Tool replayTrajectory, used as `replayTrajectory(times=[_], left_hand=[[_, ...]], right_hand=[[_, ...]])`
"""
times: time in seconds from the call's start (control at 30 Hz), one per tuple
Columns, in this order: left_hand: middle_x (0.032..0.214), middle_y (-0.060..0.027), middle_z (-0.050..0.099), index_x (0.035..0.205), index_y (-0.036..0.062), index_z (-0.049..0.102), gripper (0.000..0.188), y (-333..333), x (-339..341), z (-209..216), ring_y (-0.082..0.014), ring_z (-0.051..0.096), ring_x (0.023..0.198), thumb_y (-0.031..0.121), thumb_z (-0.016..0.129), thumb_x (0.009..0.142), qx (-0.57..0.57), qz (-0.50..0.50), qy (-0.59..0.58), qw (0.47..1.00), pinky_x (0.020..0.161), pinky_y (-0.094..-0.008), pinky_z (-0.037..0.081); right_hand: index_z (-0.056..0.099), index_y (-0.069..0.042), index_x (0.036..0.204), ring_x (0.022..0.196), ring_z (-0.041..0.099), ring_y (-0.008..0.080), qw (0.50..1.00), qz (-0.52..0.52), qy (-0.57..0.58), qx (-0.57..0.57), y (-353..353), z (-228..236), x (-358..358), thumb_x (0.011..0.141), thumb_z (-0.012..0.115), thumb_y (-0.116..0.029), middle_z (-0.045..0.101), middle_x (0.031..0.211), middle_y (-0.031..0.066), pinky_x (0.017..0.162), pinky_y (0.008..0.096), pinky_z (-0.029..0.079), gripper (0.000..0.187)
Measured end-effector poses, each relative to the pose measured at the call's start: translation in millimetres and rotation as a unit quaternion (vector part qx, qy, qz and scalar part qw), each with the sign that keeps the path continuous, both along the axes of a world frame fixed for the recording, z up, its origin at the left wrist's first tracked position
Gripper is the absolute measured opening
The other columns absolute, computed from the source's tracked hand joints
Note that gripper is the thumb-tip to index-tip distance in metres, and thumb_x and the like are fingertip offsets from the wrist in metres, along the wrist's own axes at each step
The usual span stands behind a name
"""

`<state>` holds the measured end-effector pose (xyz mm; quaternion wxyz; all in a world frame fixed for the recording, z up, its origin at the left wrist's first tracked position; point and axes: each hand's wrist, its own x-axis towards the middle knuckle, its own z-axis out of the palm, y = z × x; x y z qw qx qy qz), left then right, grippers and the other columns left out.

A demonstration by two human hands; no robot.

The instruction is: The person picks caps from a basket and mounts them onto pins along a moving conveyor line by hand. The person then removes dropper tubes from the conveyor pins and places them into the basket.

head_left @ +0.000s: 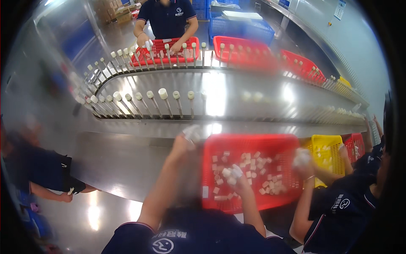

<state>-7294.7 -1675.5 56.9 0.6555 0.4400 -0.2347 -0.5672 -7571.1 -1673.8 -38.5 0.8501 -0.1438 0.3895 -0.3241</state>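
Note:
My left hand (190, 137), with white coverings on its fingertips, is at the near edge of the metal line, just below the row of upright rods. Motion blurs its fingers, so whether it holds anything cannot be made out. My right hand (237, 174), also with white-covered fingertips, is closed on a few small white cylindrical pieces (228, 172) above the red basket (208, 169). Many more such loose pieces (272, 186) lie in that basket. White cylindrical caps sit on top of the metal rods (177, 106) in front of me.
The rod-lined track loops round a shiny metal table (169, 86). Across it a person (167, 21) reaches into a red basket (192, 44). To my right a co-worker's hand (302, 161) is at my basket's edge, beside a yellow basket (327, 142). Another person (42, 169) stands at left.

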Motion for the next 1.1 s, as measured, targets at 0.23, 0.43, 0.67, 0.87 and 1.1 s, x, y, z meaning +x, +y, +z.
replayTrajectory(times=[0.23, 0.43, 0.67, 0.87, 1.1], left_hand=[[0.086, -0.0043, 0.063, 0.116, 0.0045, 0.051, 0.040, -38.2, 79.2, 63.5, -0.0166, 0.058, 0.071, 0.025, 0.058, 0.082, -0.162, 0.214, -0.369, 0.890, 0.061, -0.0287, 0.045], [0.066, -0.0133, 0.059, 0.118, 0.0149, 0.050, 0.043, -53.0, 84.2, 70.6, -0.0273, 0.058, 0.061, 0.029, 0.059, 0.078, 0.063, 0.195, -0.650, 0.731, 0.059, -0.0390, 0.044], [0.067, -0.0128, 0.060, 0.109, 0.0101, 0.054, 0.040, -54.1, 100.4, 81.4, -0.0189, 0.060, 0.055, 0.019, 0.066, 0.072, -0.105, 0.135, -0.599, 0.782, 0.054, -0.0303, 0.046], [0.074, -0.0130, 0.062, 0.089, 0.0049, 0.058, 0.026, -48.2, 129.3, 129.0, -0.0244, 0.061, 0.062, 0.020, 0.065, 0.069, -0.091, 0.085, -0.682, 0.720, 0.058, -0.0333, 0.047], [0.086, -0.0110, 0.063, 0.080, 0.0079, 0.066, 0.016, -102.2, 122.3, 128.6, -0.0261, 0.062, 0.080, 0.016, 0.059, 0.069, 0.000, -0.143, -0.908, 0.393, 0.067, -0.0363, 0.048]], right_hand=[[0.039, -0.017, 0.117, 0.076, 0.057, 0.0191, 0.995, -0.043, -0.048, -0.072, 11.5, 21.3, 38.9, 0.083, 0.052, -0.012, 0.050, 0.111, 0.0060, 0.051, 0.0288, 0.046, 0.037], [0.036, -0.013, 0.106, 0.068, 0.055, 0.0173, 0.988, -0.036, 0.010, -0.151, 15.8, 67.6, 81.4, 0.085, 0.049, -0.010, 0.049, 0.111, 0.0099, 0.051, 0.0279, 0.046, 0.025], [0.046, -0.010, 0.112, 0.073, 0.058, 0.0157, 0.934, -0.061, 0.044, -0.350, 10.6, 97.4, 127.6, 0.076, 0.057, 0.000, 0.052, 0.110, 0.0075, 0.061, 0.0253, 0.048, 0.039], [0.038, -0.012, 0.106, 0.066, 0.057, 0.0165, 0.934, -0.115, 0.003, -0.338, 18.5, 104.4, 154.4, 0.079, 0.057, -0.005, 0.055, 0.101, 0.0120, 0.043, 0.0257, 0.044, 0.034], [0.036, -0.016, 0.100, 0.067, 0.051, 0.0101, 0.922, -0.185, 0.033, -0.337, 53.7, 93.9, 195.2, 0.083, 0.054, -0.011, 0.050, 0.099, 0.0087, 0.048, 0.0184, 0.043, 0.025]])
